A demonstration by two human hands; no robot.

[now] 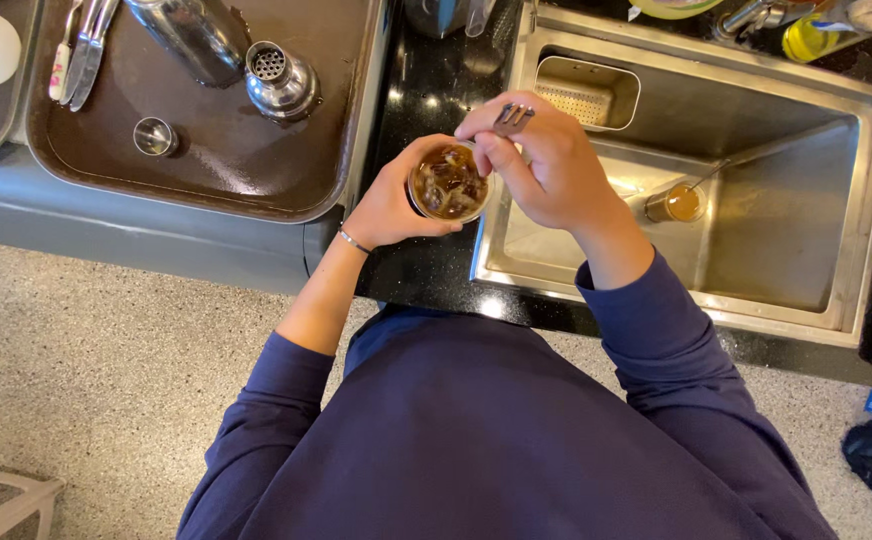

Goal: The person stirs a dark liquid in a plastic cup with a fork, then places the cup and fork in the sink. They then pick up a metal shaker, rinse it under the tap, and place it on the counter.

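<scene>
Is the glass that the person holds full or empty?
Nearly full. The glass, held in the left hand, shows dark brown liquid and ice cubes close to its rim. The right hand holds a metal utensil above it.

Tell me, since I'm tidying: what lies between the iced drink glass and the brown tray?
Head view: only the left hand gripping the glass, then bare black counter up to the tray.

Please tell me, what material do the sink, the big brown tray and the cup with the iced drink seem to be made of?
The rectangular sink looks like brushed stainless steel: grey, with soft reflections. The big brown tray seems to be plastic with a dull, wet-looking sheen. The clear cup of dark iced drink, held by the left hand, could be glass or plastic.
</scene>
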